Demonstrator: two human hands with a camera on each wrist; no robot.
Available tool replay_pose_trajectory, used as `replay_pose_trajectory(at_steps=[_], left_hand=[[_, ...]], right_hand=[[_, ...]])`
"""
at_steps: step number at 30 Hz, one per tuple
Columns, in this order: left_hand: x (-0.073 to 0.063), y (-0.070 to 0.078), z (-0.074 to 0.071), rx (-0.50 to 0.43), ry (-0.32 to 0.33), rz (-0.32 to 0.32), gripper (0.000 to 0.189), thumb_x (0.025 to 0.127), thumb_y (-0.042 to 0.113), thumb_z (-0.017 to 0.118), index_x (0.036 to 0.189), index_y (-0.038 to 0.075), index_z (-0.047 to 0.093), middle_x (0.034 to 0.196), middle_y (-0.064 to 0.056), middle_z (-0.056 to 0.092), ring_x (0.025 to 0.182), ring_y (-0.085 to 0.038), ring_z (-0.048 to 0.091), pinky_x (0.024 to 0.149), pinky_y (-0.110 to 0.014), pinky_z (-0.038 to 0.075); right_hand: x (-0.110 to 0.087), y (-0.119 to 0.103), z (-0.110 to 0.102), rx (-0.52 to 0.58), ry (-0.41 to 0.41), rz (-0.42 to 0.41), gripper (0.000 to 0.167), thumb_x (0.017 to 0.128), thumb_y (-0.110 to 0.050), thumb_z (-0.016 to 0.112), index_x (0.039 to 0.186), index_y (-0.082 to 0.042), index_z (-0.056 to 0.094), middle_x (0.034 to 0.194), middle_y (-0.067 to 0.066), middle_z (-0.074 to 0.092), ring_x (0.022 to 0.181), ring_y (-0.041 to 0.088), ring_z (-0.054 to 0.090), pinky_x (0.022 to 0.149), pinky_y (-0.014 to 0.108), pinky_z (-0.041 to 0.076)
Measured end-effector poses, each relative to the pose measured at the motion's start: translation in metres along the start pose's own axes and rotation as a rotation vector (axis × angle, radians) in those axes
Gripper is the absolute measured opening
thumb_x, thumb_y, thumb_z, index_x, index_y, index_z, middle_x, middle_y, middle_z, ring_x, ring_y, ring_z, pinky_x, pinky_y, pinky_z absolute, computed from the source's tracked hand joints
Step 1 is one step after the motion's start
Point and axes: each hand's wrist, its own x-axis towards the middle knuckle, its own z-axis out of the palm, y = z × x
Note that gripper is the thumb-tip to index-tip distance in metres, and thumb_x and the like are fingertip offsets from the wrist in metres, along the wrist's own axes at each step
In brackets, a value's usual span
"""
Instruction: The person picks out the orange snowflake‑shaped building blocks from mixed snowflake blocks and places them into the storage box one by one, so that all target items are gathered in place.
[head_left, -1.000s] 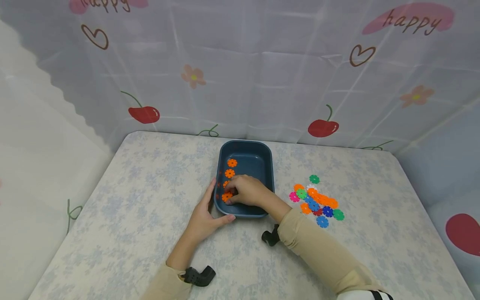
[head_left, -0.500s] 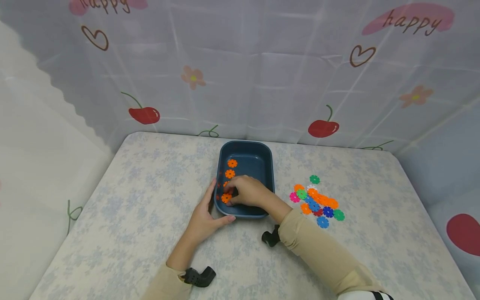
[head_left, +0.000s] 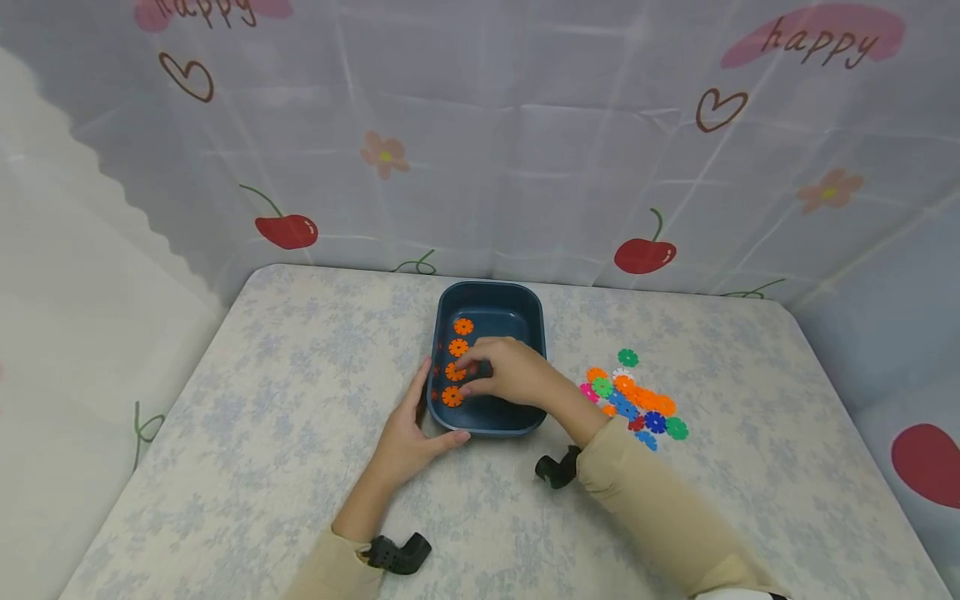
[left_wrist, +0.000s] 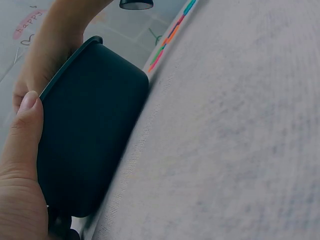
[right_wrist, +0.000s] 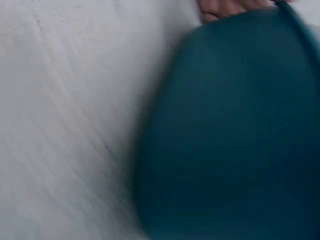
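A dark blue rectangular tray (head_left: pixel 528 321) sits on the table. Along its inner left side lie several orange flower-shaped discs (head_left: pixel 452 397) in a row. My right hand (head_left: pixel 513 371) hovers over the tray with thumb and index finger apart, nothing seen between them; the fingers partly cover one disc. At the near left corner my left hand (head_left: pixel 408 437) rests against the tray, fingers stretched along its left wall and thumb at the front rim. In the left wrist view that thumb (left_wrist: pixel 30 107) touches the rim of the tray (left_wrist: pixel 95 125).
To the right of the tray lies a loose pile of flower-shaped discs (head_left: pixel 643 398) in orange, green, blue, pink, red and white. The table (head_left: pixel 247 400) has a pale patterned cover. Behind it hangs a printed curtain (head_left: pixel 487 167). Black wrist mounts (head_left: pixel 401 553) sit on both forearms.
My right hand has lifted away from the nearest orange disc and shifted up and right, its thumb and finger parting. That disc stays in the row. The left hand keeps its place.
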Motion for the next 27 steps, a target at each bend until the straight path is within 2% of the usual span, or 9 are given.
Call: replay_pose_trajectory(at_steps=[6, 16, 22, 27], left_hand=[[0.000, 0.001, 0.001, 0.001, 0.003, -0.006, 0.113, 0.079, 0.020, 0.085, 0.161, 0.027, 0.008, 0.167, 0.000, 0.011, 0.154, -0.021, 0.018, 0.124, -0.044, 0.022], [-0.002, 0.001, -0.001, -0.003, 0.016, -0.024, 0.112, 0.079, 0.022, 0.086, 0.160, 0.034, 0.010, 0.167, 0.001, 0.011, 0.154, -0.021, 0.018, 0.124, -0.045, 0.023], [-0.001, 0.001, -0.001, -0.001, 0.006, -0.029, 0.111, 0.079, 0.025, 0.086, 0.159, 0.036, 0.010, 0.167, 0.002, 0.011, 0.154, -0.021, 0.017, 0.124, -0.045, 0.023], [0.000, 0.001, 0.001, -0.002, 0.001, -0.034, 0.112, 0.079, 0.025, 0.086, 0.159, 0.036, 0.008, 0.167, 0.003, 0.010, 0.154, -0.020, 0.016, 0.124, -0.044, 0.022]], right_hand=[[-0.024, -0.002, -0.025, 0.035, 0.105, 0.012, 0.027, 0.087, -0.033, 0.077, 0.113, -0.023, 0.073, 0.093, -0.010, 0.064, 0.069, 0.008, 0.052, 0.060, 0.022, 0.049], [-0.070, 0.009, -0.055, 0.043, 0.277, 0.027, 0.028, 0.088, -0.028, 0.077, 0.115, -0.022, 0.072, 0.092, -0.010, 0.061, 0.079, 0.010, 0.050, 0.059, 0.023, 0.045], [-0.101, 0.029, -0.067, 0.011, 0.328, 0.115, 0.030, 0.087, -0.022, 0.078, 0.116, -0.019, 0.072, 0.093, -0.007, 0.062, 0.076, 0.013, 0.051, 0.056, 0.023, 0.046], [-0.133, 0.055, -0.069, -0.002, 0.344, 0.236, 0.030, 0.088, -0.023, 0.077, 0.117, -0.018, 0.071, 0.095, -0.004, 0.063, 0.077, 0.014, 0.050, 0.057, 0.023, 0.045]])
